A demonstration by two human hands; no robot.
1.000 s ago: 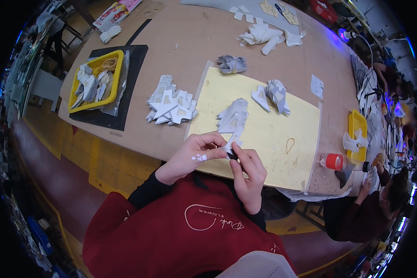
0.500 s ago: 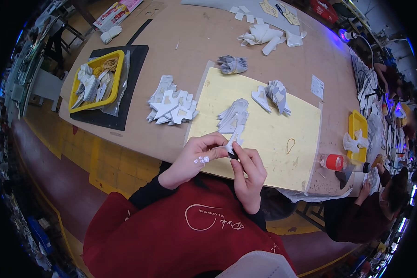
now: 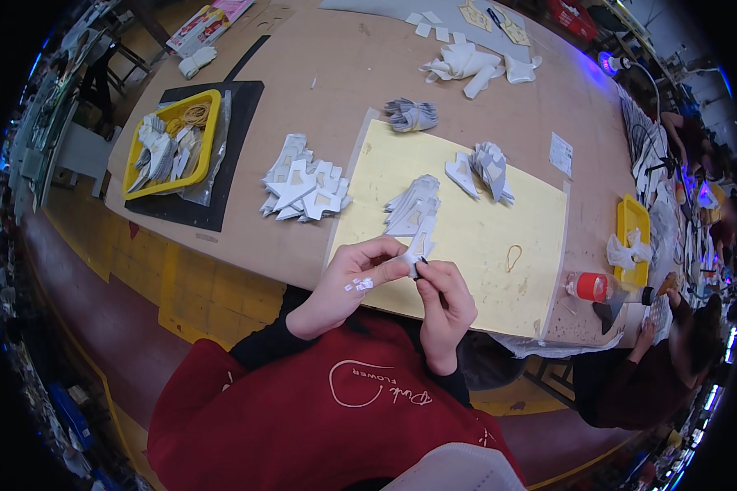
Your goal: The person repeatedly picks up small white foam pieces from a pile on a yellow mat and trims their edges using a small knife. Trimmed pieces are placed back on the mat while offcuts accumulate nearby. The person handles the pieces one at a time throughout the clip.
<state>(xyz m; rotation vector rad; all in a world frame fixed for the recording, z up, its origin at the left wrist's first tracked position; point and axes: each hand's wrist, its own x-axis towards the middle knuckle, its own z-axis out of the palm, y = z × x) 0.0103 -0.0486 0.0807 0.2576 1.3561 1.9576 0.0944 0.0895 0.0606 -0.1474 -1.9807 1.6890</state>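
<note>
Item, far left: yellow tray (image 3: 209, 143) on a black mat (image 3: 242, 123), holding white pieces and rubber bands. Item: loose pile of white cut-outs (image 3: 303, 190), lying flat on the brown table (image 3: 303, 98). Item: my left hand (image 3: 341, 282), thumb and fingers pinching a white piece (image 3: 421, 244) just above the near edge of the yellow sheet (image 3: 483, 237). Item: fanned stack (image 3: 413, 203) of similar pieces, beyond my fingers. Item: my right hand (image 3: 444, 307), fingertips closed on a small dark item (image 3: 421, 263) at the white piece's lower end (too small to identify). Item: upright-fanned grey-white bundle (image 3: 491, 170). Item: loose rubber band (image 3: 509, 259). Item, far right: clear bottle (image 3: 598, 287), red-labelled, lying sideways.
</note>
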